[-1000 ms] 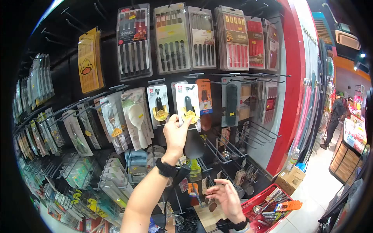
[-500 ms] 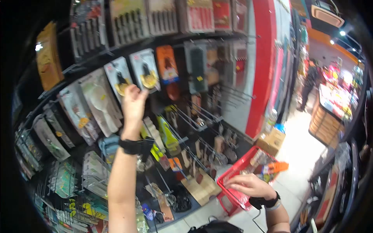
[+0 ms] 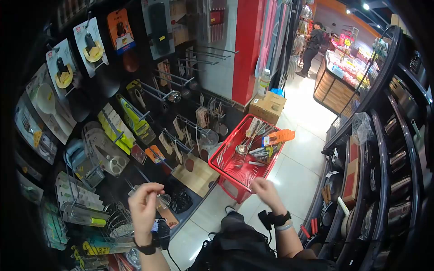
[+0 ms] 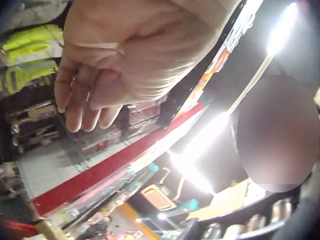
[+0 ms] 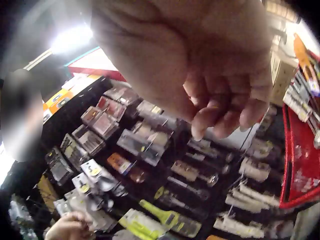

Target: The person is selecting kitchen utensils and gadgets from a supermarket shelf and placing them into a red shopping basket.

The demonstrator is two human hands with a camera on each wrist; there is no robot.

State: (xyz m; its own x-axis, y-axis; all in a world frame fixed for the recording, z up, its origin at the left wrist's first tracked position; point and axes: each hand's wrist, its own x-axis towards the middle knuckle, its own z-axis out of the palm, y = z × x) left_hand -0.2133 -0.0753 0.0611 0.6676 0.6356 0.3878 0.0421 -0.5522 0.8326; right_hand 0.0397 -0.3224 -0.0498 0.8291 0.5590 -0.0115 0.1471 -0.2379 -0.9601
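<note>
My left hand [image 3: 143, 210] is raised with bent fingers and holds nothing, in front of the lower hooks of the kitchen-tool rack. In the left wrist view the same hand [image 4: 120, 65] shows loosely curled fingers and a bare palm. Just by the near corner of a red shopping basket [image 3: 226, 174] is my right hand [image 3: 269, 194], its fingers loosely bent. From the right wrist view, no object lies in that hand [image 5: 220, 85]. Inside the basket are a metal ladle [image 3: 241, 149], several other utensils and an orange-carded package [image 3: 278, 137].
Carded spatulas [image 3: 91, 47] hang at the upper left beside a white spoon [image 3: 45, 99]. A cardboard box [image 3: 267, 107] with a bottle [image 3: 264, 81] stands behind the basket. Pans [image 3: 327, 212] fill the right shelves. A person [image 3: 313, 47] stands far down the tiled aisle [image 3: 294, 176].
My left hand has let go of the carded spatula on the rack and come down. The view has swung right and downward, bringing the basket to the centre. The right hand now hovers by the basket.
</note>
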